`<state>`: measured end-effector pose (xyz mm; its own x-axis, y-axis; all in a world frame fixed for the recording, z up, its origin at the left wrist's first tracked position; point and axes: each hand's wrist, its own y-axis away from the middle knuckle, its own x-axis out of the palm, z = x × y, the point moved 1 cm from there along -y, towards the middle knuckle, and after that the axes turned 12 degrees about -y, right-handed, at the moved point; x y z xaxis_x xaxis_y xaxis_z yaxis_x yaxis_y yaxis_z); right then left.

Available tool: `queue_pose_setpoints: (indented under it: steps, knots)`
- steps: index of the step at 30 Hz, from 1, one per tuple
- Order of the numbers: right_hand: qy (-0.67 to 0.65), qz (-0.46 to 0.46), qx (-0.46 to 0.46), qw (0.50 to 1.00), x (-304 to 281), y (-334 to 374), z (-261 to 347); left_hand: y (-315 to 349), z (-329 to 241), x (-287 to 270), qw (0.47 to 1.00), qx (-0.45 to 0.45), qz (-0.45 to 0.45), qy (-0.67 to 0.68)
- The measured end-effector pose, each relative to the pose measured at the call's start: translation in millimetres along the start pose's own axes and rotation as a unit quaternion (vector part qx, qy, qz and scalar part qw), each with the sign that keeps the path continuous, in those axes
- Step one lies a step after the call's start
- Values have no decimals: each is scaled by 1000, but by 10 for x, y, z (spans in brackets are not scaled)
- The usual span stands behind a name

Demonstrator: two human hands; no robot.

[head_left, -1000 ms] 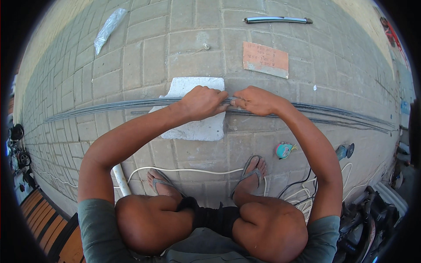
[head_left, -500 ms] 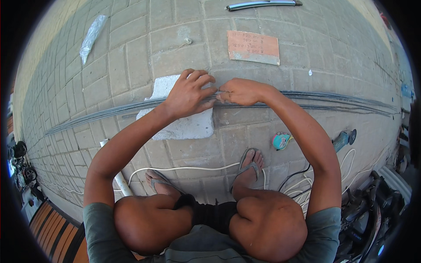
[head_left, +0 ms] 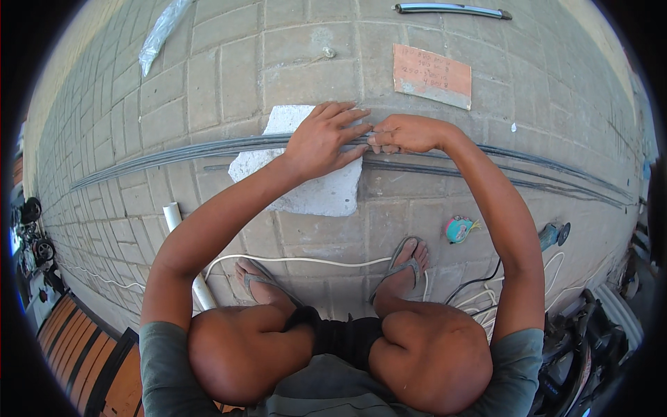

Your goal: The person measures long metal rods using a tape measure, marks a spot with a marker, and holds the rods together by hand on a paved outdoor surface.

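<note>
A bundle of long, thin grey metal rods point(head_left: 201, 147) stretches from left to right across the paving. Its middle lies over a rough white slab point(head_left: 319, 198). My left hand point(head_left: 325, 142) rests across the bundle above the slab, fingers spread. Just right of it, my right hand point(head_left: 406, 133) is closed with curled fingers around rods at the bundle's middle; how many it grips is hidden. A few rods point(head_left: 410, 168) lie apart from the bundle, nearer to me, passing under the right wrist's near side.
Beyond the rods lie a piece of cardboard point(head_left: 432, 78) with writing, a metal tool with a long handle point(head_left: 451, 9) and a clear plastic wrapper point(head_left: 161, 35). Nearer are a turquoise tape measure point(head_left: 458, 229), an angle grinder point(head_left: 554, 235), a white pipe point(head_left: 171, 217) and a pale cable point(head_left: 313, 260).
The view has shifted, so the ground things sit further right and higher. On the right, the near rods now lie further from the main bundle. Both hands remain at the rods' middle.
</note>
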<state>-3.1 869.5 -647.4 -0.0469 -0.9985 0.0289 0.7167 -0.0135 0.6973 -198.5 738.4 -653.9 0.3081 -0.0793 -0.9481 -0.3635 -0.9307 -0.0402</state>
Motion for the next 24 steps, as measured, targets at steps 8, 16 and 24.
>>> queue_pose_setpoints:
  steps: [8,16,24]
  knots:
    - [-102,71,44,991,-205,-126,-148,-131,-83,4,1000,-15,-20,-10]
    - [-172,127,72,974,-273,-101,-297,-192,-314,115,991,-14,55,-119]
    - [-107,68,65,990,-268,-247,-155,-63,-169,14,984,-36,102,-144]
